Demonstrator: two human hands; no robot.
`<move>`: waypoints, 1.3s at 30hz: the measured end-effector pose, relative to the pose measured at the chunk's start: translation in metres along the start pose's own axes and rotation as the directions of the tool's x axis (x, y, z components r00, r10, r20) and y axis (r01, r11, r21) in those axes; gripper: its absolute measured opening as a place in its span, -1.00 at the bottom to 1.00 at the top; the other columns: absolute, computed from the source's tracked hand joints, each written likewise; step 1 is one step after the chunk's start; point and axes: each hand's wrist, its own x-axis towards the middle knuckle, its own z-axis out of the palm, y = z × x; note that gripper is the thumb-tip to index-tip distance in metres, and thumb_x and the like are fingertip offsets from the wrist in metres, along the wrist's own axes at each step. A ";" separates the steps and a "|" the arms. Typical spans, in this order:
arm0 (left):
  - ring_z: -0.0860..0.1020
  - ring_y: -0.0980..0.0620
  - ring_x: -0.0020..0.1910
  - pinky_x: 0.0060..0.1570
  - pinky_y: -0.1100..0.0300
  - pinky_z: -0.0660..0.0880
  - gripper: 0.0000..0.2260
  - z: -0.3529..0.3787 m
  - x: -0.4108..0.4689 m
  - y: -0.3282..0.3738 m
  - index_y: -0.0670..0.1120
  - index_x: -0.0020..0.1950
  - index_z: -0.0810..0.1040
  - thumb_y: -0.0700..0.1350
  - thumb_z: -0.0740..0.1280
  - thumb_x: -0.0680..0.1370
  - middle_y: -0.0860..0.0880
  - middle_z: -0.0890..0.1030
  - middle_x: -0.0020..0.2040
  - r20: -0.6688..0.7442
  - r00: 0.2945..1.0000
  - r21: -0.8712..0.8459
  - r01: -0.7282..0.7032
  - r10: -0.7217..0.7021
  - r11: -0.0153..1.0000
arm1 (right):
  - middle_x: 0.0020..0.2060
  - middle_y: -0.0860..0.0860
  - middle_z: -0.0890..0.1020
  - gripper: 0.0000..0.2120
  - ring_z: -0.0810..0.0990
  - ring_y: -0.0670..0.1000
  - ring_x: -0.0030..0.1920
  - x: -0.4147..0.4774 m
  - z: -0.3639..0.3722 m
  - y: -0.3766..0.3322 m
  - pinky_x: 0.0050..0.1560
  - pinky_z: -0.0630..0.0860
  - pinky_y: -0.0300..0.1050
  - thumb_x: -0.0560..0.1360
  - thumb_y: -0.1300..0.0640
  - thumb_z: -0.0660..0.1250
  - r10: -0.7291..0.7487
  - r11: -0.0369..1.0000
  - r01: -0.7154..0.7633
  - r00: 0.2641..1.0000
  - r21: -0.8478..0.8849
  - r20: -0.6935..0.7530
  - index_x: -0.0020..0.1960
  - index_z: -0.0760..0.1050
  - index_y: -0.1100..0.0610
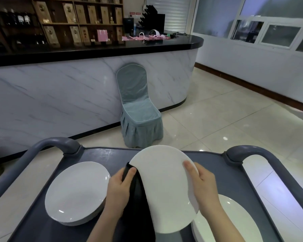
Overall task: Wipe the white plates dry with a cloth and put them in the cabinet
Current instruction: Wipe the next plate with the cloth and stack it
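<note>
A person standing at a grey service cart [101, 155] holds a white plate [164, 186] tilted up above the cart's top, its pale face turned toward the camera. The right hand [204, 186] grips the plate's right rim, thumb [189, 167] laid flat on the near face and the other fingers curled out of sight behind the edge. The left hand [120, 186] is closed on a dark cloth [140, 201], thumb [131, 172] pinching the fabric against the plate's left edge; the cloth wraps that edge and hangs down in a long fold between the two forearms. To the left of the hands, a stack of white plates [77, 193] lies flat on the cart, apart from the held plate. At lower right, partly hidden beneath the held plate and the right wrist, a second pile of white plates [234, 220] rests on the cart. Beyond the cart, a chair in a blue-grey cover [138, 109] stands on the tiled floor against a marble-patterned counter [59, 95] with a black top; wooden shelves [77, 21] of boxes and bottles line the wall behind it
</note>
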 end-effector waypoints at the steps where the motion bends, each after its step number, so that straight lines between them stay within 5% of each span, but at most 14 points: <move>1: 0.51 0.13 -0.34 -0.29 0.25 0.47 -0.78 -0.002 0.003 -0.001 0.00 -0.27 0.58 -0.09 0.34 0.59 -0.01 0.63 -0.32 0.023 1.000 0.032 0.001 -0.002 0.999 | -0.42 0.00 0.48 -0.64 0.39 -0.11 -0.39 -0.002 0.001 0.003 -0.38 0.32 -0.32 0.58 0.00 0.31 -0.006 1.000 0.007 1.000 -0.026 0.028 -0.29 0.47 0.22; 4: 0.50 0.21 -0.36 -0.30 0.31 0.45 -0.82 -0.009 0.016 0.009 0.01 -0.26 0.60 -0.10 0.40 0.55 0.04 0.63 -0.34 0.170 0.981 0.126 -0.119 0.097 0.985 | -0.40 -0.01 0.50 -0.66 0.40 -0.14 -0.36 -0.002 0.001 0.003 -0.33 0.33 -0.32 0.58 0.00 0.32 -0.099 0.987 0.119 0.979 -0.111 0.176 -0.26 0.50 0.22; 9: 0.46 0.17 -0.30 -0.22 0.23 0.41 -0.72 0.001 0.020 0.028 -0.10 -0.19 0.61 0.12 0.41 0.42 -0.06 0.60 -0.27 0.511 0.844 0.251 -0.327 0.162 0.911 | -0.46 -0.11 0.38 -0.61 0.32 -0.16 -0.40 -0.002 0.014 -0.008 -0.34 0.25 -0.26 0.57 -0.09 0.30 -0.197 0.892 0.352 0.868 -0.284 0.455 -0.34 0.41 0.11; 12: 0.51 0.16 -0.29 -0.20 0.19 0.46 -0.79 -0.002 0.012 0.016 -0.06 -0.18 0.60 0.07 0.38 0.46 -0.04 0.62 -0.27 0.271 0.941 0.133 -0.243 0.200 0.961 | -0.42 -0.02 0.49 -0.66 0.38 -0.18 -0.37 0.000 0.004 -0.008 -0.32 0.31 -0.32 0.56 -0.05 0.33 -0.208 0.949 0.267 0.929 -0.165 0.306 -0.33 0.49 0.09; 14: 0.53 0.11 -0.28 -0.15 0.09 0.52 -0.85 -0.004 0.007 0.000 -0.05 -0.18 0.59 -0.02 0.37 0.55 -0.07 0.63 -0.25 0.045 0.994 0.059 -0.101 0.098 0.993 | -0.41 -0.02 0.52 -0.67 0.41 -0.18 -0.37 0.000 0.002 -0.006 -0.34 0.33 -0.38 0.56 -0.01 0.33 -0.131 0.989 0.139 0.985 -0.057 0.114 -0.36 0.52 0.06; 17: 0.51 0.05 -0.27 -0.14 -0.02 0.53 -0.81 -0.003 0.004 -0.007 -0.11 -0.21 0.58 -0.07 0.35 0.57 -0.15 0.62 -0.25 -0.003 1.000 0.061 0.030 -0.030 0.998 | -0.46 -0.13 0.40 -0.60 0.33 -0.15 -0.41 0.002 0.002 -0.001 -0.38 0.28 -0.36 0.58 0.04 0.32 -0.081 0.994 0.083 0.996 -0.067 0.043 -0.41 0.40 0.06; 20: 0.46 0.21 -0.38 -0.32 0.32 0.42 -0.83 -0.006 0.014 0.008 0.02 -0.28 0.58 -0.05 0.41 0.52 0.09 0.57 -0.39 0.190 0.975 0.109 -0.134 0.112 0.985 | -0.43 -0.11 0.42 -0.64 0.35 -0.13 -0.37 0.006 -0.001 0.000 -0.34 0.28 -0.29 0.58 0.00 0.33 -0.131 0.970 0.176 0.960 -0.170 0.247 -0.31 0.45 0.17; 23: 0.34 0.24 -0.41 -0.37 0.36 0.26 -0.78 0.004 0.021 0.027 0.07 -0.36 0.49 0.04 0.43 0.45 0.18 0.42 -0.44 0.516 0.836 0.206 -0.333 0.187 0.920 | -0.50 -0.14 0.32 -0.58 0.28 -0.15 -0.42 0.004 0.012 -0.005 -0.38 0.21 -0.26 0.53 -0.18 0.29 -0.175 0.901 0.337 0.858 -0.273 0.482 -0.40 0.34 0.01; 25: 0.32 0.23 -0.42 -0.38 0.36 0.24 -0.70 0.009 0.023 0.032 0.13 -0.40 0.42 -0.03 0.43 0.49 0.17 0.38 -0.46 0.560 0.800 0.241 -0.407 0.217 0.881 | -0.50 -0.13 0.32 -0.58 0.27 -0.15 -0.42 0.003 0.014 -0.008 -0.37 0.21 -0.27 0.52 -0.18 0.30 -0.193 0.903 0.350 0.848 -0.248 0.494 -0.40 0.35 0.01; 29: 0.46 0.27 -0.36 -0.31 0.38 0.39 -0.81 -0.001 0.021 0.022 0.04 -0.27 0.58 -0.09 0.38 0.56 0.17 0.56 -0.39 0.178 0.960 0.099 -0.235 0.215 0.967 | -0.36 0.11 0.57 -0.67 0.43 -0.13 -0.33 0.010 0.002 -0.011 -0.30 0.37 -0.30 0.55 0.00 0.36 -0.151 0.980 0.171 0.971 -0.097 0.186 -0.25 0.56 0.23; 31: 0.56 0.21 -0.32 -0.30 0.34 0.46 -0.81 0.009 0.009 0.012 -0.01 -0.21 0.63 -0.03 0.34 0.58 0.13 0.66 -0.32 -0.105 0.994 -0.095 0.018 -0.028 0.995 | -0.46 0.06 0.43 -0.61 0.36 -0.10 -0.39 0.007 0.009 -0.008 -0.42 0.33 -0.33 0.58 0.04 0.34 -0.033 0.993 0.042 0.996 0.111 -0.087 -0.36 0.46 0.23; 33: 0.59 0.24 -0.33 -0.33 0.28 0.48 -0.77 0.028 -0.006 0.006 -0.03 -0.18 0.65 0.05 0.33 0.57 0.14 0.68 -0.28 -0.228 0.919 -0.348 0.232 -0.322 0.908 | -0.47 -0.07 0.41 -0.58 0.37 -0.10 -0.42 -0.004 0.026 -0.005 -0.43 0.37 -0.35 0.60 0.06 0.30 0.150 0.930 -0.056 0.960 0.363 -0.235 -0.41 0.38 0.12; 36: 0.60 0.20 -0.32 -0.30 0.23 0.48 -0.75 0.029 -0.007 0.001 -0.04 -0.22 0.67 0.06 0.35 0.56 0.12 0.68 -0.30 -0.231 0.888 -0.409 0.282 -0.398 0.868 | -0.36 -0.08 0.57 -0.68 0.51 -0.10 -0.31 -0.013 0.032 0.009 -0.24 0.48 -0.22 0.63 0.05 0.23 0.212 0.920 -0.141 0.964 0.367 -0.162 -0.25 0.51 0.14; 39: 0.50 0.09 -0.33 -0.28 0.16 0.47 -0.73 0.012 0.005 0.005 -0.10 -0.26 0.62 0.02 0.35 0.56 0.03 0.61 -0.37 -0.205 0.952 -0.235 0.175 -0.225 0.956 | -0.24 -0.12 0.67 -0.85 0.60 -0.15 -0.24 0.001 0.010 0.005 -0.22 0.50 -0.31 0.61 0.07 0.28 0.073 0.968 -0.076 0.997 0.241 0.021 -0.08 0.58 0.04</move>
